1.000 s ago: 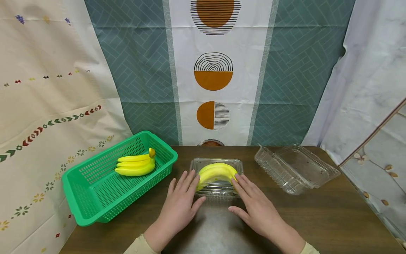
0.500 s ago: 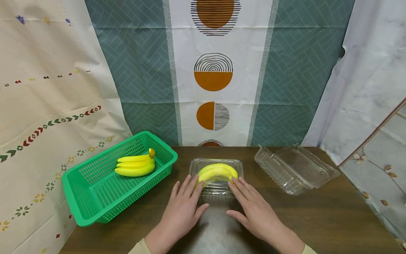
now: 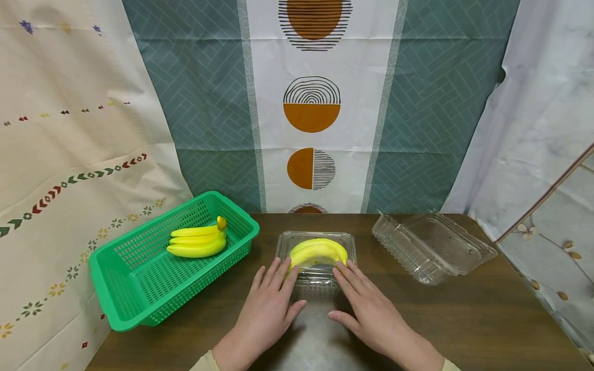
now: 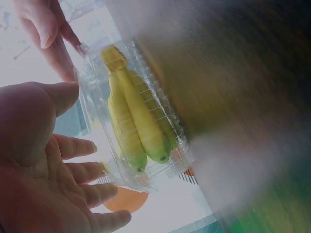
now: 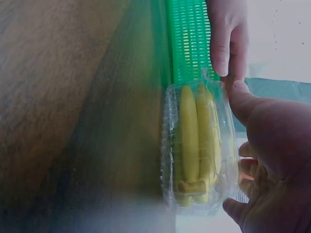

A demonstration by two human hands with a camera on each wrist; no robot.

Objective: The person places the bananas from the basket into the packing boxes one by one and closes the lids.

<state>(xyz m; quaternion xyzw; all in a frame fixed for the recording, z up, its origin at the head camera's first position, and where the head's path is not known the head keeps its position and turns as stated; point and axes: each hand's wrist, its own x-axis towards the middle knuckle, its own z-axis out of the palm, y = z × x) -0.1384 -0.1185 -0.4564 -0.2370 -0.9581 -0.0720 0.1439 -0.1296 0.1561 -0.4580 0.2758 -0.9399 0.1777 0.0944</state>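
Observation:
A clear plastic clamshell container (image 3: 320,235) with its lid down lies mid-table, near the back edge. Yellow bananas (image 3: 319,249) show through it; in the left wrist view the bunch of bananas (image 4: 138,114) has greenish tips. My left hand (image 3: 268,306) has its straight, slightly spread fingers at the near left corner of the lid. At the near right corner my right hand (image 3: 371,309) lies likewise, fingers straight and thumb pointing inward. Neither hand curls round the container. Exact fingertip contact with the lid is hard to make out.
On the left stands a green plastic basket (image 3: 109,288) holding another bunch of bananas (image 3: 197,245). Toward the back right, a second clear clamshell container (image 3: 417,247) sits with its lid spread open. Patterned cloths hang behind the brown table (image 3: 482,319) and along both sides.
Both hands have slid slightly back toward the person along the lid, mostly in the first half second. The container, basket and second container have stayed in place.

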